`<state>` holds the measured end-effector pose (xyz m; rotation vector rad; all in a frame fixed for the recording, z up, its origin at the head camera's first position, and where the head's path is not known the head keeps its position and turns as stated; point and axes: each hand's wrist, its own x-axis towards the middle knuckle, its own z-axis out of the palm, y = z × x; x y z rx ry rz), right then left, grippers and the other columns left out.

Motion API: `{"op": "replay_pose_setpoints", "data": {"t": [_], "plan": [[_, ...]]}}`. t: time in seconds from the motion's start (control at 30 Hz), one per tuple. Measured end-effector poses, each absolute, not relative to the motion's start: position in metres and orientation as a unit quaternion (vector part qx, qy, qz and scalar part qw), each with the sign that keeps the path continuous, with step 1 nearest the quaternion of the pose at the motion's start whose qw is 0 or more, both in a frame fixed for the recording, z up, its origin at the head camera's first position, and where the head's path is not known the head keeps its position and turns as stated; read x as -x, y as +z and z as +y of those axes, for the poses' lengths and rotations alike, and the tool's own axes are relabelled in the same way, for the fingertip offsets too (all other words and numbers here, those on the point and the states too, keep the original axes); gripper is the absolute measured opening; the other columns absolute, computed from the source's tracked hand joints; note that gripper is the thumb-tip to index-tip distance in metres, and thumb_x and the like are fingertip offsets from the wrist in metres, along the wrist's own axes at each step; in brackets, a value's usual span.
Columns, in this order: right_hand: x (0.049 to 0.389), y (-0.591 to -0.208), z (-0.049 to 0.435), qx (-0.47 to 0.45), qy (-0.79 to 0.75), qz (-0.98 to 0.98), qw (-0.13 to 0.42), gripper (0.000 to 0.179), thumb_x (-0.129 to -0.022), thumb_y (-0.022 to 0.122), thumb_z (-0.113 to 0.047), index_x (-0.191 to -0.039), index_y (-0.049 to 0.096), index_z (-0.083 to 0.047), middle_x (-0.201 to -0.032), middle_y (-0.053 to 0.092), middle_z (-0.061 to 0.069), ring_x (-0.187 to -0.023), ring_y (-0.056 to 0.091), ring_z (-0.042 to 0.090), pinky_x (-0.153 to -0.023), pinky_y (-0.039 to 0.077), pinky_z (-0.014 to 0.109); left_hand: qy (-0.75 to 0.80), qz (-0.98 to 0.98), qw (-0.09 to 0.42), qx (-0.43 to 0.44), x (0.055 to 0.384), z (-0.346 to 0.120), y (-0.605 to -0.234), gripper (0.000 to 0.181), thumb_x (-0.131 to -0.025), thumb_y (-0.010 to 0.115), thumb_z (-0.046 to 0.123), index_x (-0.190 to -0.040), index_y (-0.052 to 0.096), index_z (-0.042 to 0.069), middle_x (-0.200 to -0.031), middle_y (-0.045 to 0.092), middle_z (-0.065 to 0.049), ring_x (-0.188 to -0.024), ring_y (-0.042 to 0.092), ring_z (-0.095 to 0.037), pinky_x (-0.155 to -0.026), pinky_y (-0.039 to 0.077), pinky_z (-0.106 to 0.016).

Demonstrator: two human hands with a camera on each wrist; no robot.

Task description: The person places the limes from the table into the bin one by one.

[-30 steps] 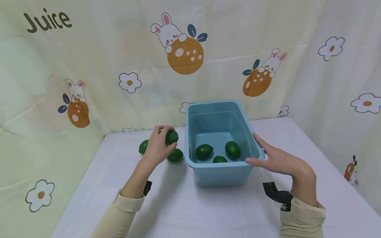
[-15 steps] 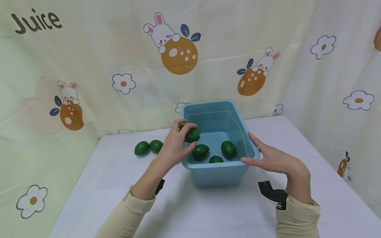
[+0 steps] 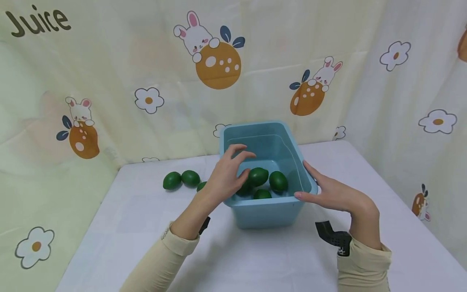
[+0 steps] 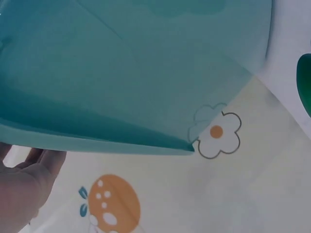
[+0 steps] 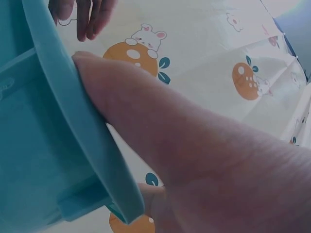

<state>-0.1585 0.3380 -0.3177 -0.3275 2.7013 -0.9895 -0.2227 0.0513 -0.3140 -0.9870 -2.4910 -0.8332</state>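
Note:
My left hand [image 3: 227, 172] is over the left side of a blue plastic bin [image 3: 268, 217], fingers spread and holding nothing. Just right of its thumb is a green lime [image 3: 259, 176], overlapping the others inside. One lime [image 3: 279, 181] lies near the bin's right wall, and another [image 3: 262, 194] shows behind the front rim. One more is partly hidden by the left thumb. My right hand [image 3: 337, 194] grips the bin's near right corner, thumb [image 5: 131, 97] on the rim. The left wrist view mostly shows the bin's wall [image 4: 121, 73].
Two limes sit side by side on the white table at the left [image 3: 172, 181], and a third lime [image 3: 200, 186] is partly hidden behind the left forearm. A patterned curtain [image 3: 262, 93] hangs along the table's back edge.
My left hand has carried a lime from the table rightward over the bin rim and let it go inside. The right hand keeps its hold. The head view has turned slightly right.

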Motion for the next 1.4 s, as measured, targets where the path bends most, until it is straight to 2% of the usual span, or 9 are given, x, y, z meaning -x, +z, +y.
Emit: {"op": "replay_pose_setpoints", "data": {"t": [0.07,0.13,0.23,0.33,0.6,0.8,1.03,1.2,1.4], "plan": [[0.159,-0.316,0.337,0.114,-0.337,0.927,0.121,0.099,-0.087,0.059,-0.05,-0.153,-0.009,-0.021,-0.158,0.005,0.021,-0.138,0.019,0.051,-0.095,0.033,0.071,-0.294,-0.868,0.189,0.354,0.222,0.049,-0.313,0.029,-0.09,0.061,0.01,-0.118,0.062,0.015,-0.135,0.046,-0.008,-0.073,0.061,-0.017,-0.064,0.048,-0.024],[0.159,-0.315,0.336,0.113,-0.337,0.927,0.119,0.099,-0.087,0.059,-0.051,-0.153,-0.009,-0.022,-0.158,0.006,0.021,-0.138,0.02,0.05,-0.095,0.034,0.071,-0.298,-0.859,0.212,0.359,0.222,0.045,-0.313,0.027,-0.089,0.061,0.009,-0.115,0.063,0.014,-0.133,0.049,-0.008,-0.092,0.062,-0.019,-0.071,0.052,-0.027],[0.159,-0.313,0.335,0.114,-0.336,0.928,0.117,0.098,-0.087,0.059,-0.05,-0.153,-0.009,-0.022,-0.158,0.007,0.021,-0.137,0.023,0.05,-0.094,0.036,0.07,-0.309,-0.848,0.241,0.357,0.222,0.036,-0.313,0.024,-0.089,0.061,0.007,-0.112,0.064,0.013,-0.129,0.052,-0.007,-0.114,0.056,-0.023,-0.082,0.053,-0.031],[0.159,-0.311,0.336,0.112,-0.335,0.928,0.119,0.098,-0.088,0.059,-0.05,-0.153,-0.01,-0.023,-0.158,0.007,0.022,-0.136,0.024,0.049,-0.094,0.036,0.069,-0.321,-0.845,0.258,0.341,0.222,0.025,-0.314,0.024,-0.089,0.061,0.006,-0.111,0.064,0.013,-0.128,0.053,-0.006,-0.118,0.054,-0.022,-0.089,0.053,-0.032],[0.156,-0.309,0.339,0.102,-0.329,0.931,0.12,0.097,-0.089,0.058,-0.049,-0.152,-0.012,-0.025,-0.157,0.009,0.023,-0.132,0.03,0.05,-0.09,0.041,0.068,-0.311,-0.879,0.274,0.236,0.24,-0.024,-0.328,0.029,-0.089,0.061,0.007,-0.118,0.062,0.011,-0.13,0.05,-0.008,-0.115,0.056,-0.025,-0.093,0.052,-0.035],[0.155,-0.314,0.339,0.097,-0.328,0.932,0.121,0.097,-0.09,0.057,-0.049,-0.152,-0.013,-0.024,-0.157,0.01,0.024,-0.13,0.032,0.05,-0.088,0.043,0.066,-0.272,-0.922,0.217,0.171,0.256,-0.074,-0.356,0.035,-0.086,0.06,0.005,-0.12,0.058,0.01,-0.134,0.045,-0.014,-0.121,0.048,-0.034,-0.093,0.047,-0.047],[0.155,-0.315,0.34,0.108,-0.335,0.929,0.116,0.094,-0.091,0.056,-0.046,-0.152,-0.014,-0.025,-0.156,0.011,0.025,-0.13,0.032,0.05,-0.088,0.042,0.067,-0.228,-0.963,0.104,0.103,0.281,-0.125,-0.394,0.048,-0.085,0.063,0.012,-0.131,0.049,0.009,-0.138,0.038,-0.022,-0.121,0.042,-0.042,-0.092,0.043,-0.057],[0.158,-0.316,0.337,0.107,-0.331,0.93,0.119,0.094,-0.091,0.055,-0.047,-0.151,-0.014,-0.024,-0.155,0.012,0.026,-0.129,0.033,0.051,-0.087,0.042,0.067,-0.212,-0.972,0.028,0.099,0.3,-0.146,-0.41,0.06,-0.083,0.069,0.016,-0.137,0.044,0.008,-0.14,0.035,-0.027,-0.123,0.04,-0.046,-0.096,0.041,-0.059],[0.161,-0.318,0.331,0.115,-0.332,0.928,0.123,0.094,-0.092,0.055,-0.046,-0.152,-0.013,-0.024,-0.157,0.009,0.024,-0.132,0.03,0.051,-0.089,0.041,0.067,-0.204,-0.973,-0.023,0.108,0.315,-0.157,-0.419,0.068,-0.082,0.071,0.014,-0.141,0.038,0.01,-0.141,0.03,-0.03,-0.122,0.04,-0.05,-0.097,0.041,-0.06]]}}
